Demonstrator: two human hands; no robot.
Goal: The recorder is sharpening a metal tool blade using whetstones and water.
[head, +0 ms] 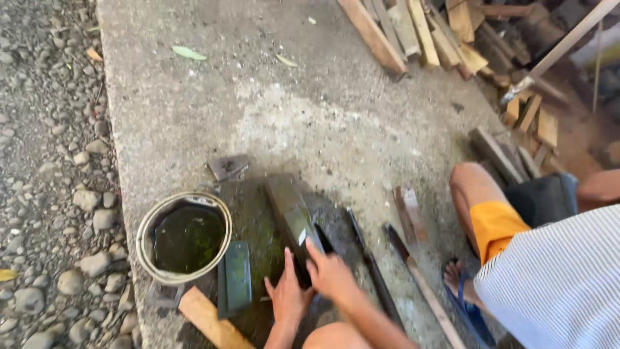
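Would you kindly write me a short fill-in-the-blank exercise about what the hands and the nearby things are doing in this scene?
1. Both hands, the left hand and the right hand, press on a long dark ____ lying on the wet concrete slab.
2. The round metal pot left of the hands holds murky ____.
3. Planks of ____ are stacked at the top right.

Missing words: block; water; wood

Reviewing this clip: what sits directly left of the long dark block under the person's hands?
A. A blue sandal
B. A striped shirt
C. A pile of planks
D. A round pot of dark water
D: the round pot of dark greenish water stands left of the long dark block that both hands press on.
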